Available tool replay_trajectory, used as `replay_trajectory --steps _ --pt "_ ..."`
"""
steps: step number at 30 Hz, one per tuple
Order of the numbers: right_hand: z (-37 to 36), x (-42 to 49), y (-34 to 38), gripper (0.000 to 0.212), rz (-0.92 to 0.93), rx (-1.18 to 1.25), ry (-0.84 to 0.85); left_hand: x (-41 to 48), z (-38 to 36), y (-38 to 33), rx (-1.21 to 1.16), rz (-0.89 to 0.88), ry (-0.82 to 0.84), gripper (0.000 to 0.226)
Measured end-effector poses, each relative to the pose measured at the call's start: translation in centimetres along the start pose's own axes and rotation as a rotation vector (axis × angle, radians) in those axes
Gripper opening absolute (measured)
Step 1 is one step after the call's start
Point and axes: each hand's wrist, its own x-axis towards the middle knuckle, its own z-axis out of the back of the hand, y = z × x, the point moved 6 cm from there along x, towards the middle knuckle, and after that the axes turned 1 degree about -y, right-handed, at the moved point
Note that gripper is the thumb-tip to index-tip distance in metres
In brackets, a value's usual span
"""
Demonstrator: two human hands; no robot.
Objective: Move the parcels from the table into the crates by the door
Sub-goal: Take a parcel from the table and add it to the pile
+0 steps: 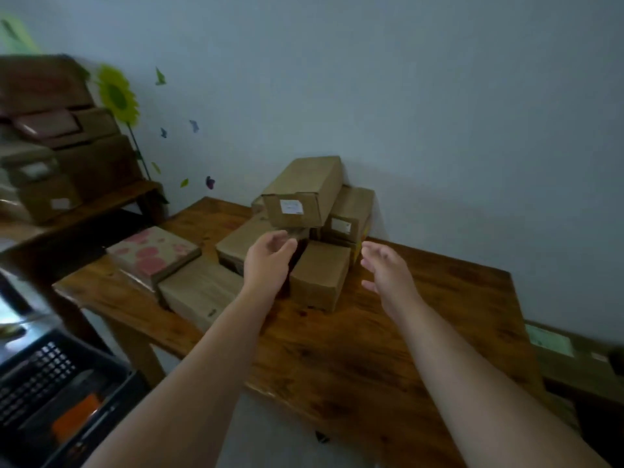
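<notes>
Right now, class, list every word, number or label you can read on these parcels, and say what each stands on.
No text here can be read.
White label on the top parcel: print too blurred.
White label on the parcel behind it: too small.
Labels on the shelf boxes: blurred.

You've got a wooden table (388, 359) against the wall with cardboard parcels (320, 275) piled at its back, a pink-spotted box (153, 253) and a plain box (199, 292) sitting near the left edge.
</notes>
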Motion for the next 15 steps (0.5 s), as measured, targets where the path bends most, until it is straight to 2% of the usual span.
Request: replay_trajectory --steps 7,11,15 --pt "-7.9 3.8 0.5 0.041 -0.07 0.039 -0.087 9.3 5.9 0.8 0.083 -0.027 0.06 0.031" --pt "-8.5 7.2 1.5 0.044 -0.094 -0.015 -0.181 14.1 5.2 1.1 0.083 -0.018 0.107 0.032" --pt "-8.9 12.1 2.8 0.054 -0.096 -0.085 -0.201 18.6 2.8 1.4 0.041 0.002 0.129 0.036"
